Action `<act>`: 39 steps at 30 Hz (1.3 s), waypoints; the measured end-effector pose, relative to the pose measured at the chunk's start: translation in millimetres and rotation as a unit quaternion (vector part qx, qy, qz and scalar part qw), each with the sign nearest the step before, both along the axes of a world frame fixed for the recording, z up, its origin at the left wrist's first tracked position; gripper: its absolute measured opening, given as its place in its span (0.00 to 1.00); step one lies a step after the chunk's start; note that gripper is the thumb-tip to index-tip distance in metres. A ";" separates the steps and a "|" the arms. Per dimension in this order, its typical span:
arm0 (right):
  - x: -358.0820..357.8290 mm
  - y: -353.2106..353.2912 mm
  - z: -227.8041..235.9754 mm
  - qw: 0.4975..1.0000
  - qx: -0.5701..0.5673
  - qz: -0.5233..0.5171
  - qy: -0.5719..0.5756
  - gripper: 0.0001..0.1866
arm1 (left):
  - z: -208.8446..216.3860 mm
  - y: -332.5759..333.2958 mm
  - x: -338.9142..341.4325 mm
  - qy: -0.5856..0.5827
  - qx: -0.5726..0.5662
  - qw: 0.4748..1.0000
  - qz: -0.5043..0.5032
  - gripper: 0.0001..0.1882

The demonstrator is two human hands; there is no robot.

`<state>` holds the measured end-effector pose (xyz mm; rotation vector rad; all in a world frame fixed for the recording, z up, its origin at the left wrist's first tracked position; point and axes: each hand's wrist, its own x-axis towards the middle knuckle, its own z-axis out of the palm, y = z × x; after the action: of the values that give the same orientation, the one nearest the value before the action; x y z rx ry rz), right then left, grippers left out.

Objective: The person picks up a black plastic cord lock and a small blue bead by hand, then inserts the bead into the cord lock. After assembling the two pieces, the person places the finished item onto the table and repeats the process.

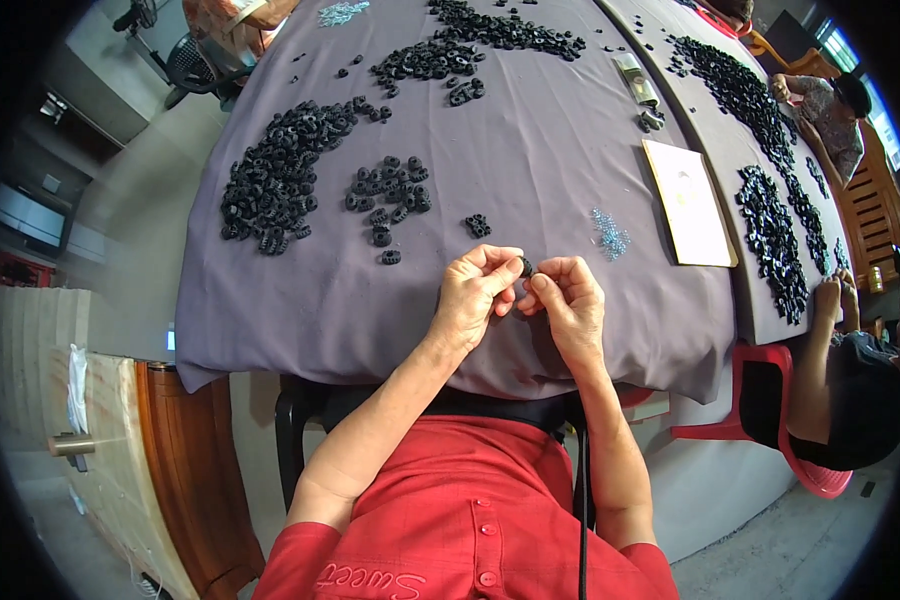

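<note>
Mid-frame, the left hand [473, 292] is pinching a black piece [526, 267] that could drop if grip loosens, while the right hand [573, 312] is curling narrowly beside it, hold unclear.

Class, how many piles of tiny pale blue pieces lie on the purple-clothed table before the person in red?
2: one pale blue pile beyond the right hand; another pile at the far left of the table. Others may be hidden.

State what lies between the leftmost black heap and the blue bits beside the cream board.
In the head view, a loose cluster of black ribbed parts, a smaller black clump, then bare purple-grey cloth.
</note>
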<state>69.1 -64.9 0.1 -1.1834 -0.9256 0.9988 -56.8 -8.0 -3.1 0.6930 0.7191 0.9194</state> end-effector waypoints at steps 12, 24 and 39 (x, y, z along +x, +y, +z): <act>-0.5 -0.3 2.8 1.000 -0.012 0.011 -0.014 0.05 | 0.3 -2.3 -0.6 0.016 -0.008 1.000 0.007 0.05; -8.7 -2.9 -0.9 0.995 0.006 -0.042 -0.089 0.06 | -1.6 -15.0 5.6 0.076 0.056 0.994 0.055 0.04; -10.6 -6.7 6.5 0.992 0.032 0.010 -0.124 0.04 | -13.4 -15.8 4.2 0.052 0.104 0.990 0.079 0.03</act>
<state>58.6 -71.6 6.6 -1.2651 -1.1595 0.8433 -52.6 -23.8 -16.5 0.8822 0.7854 1.1213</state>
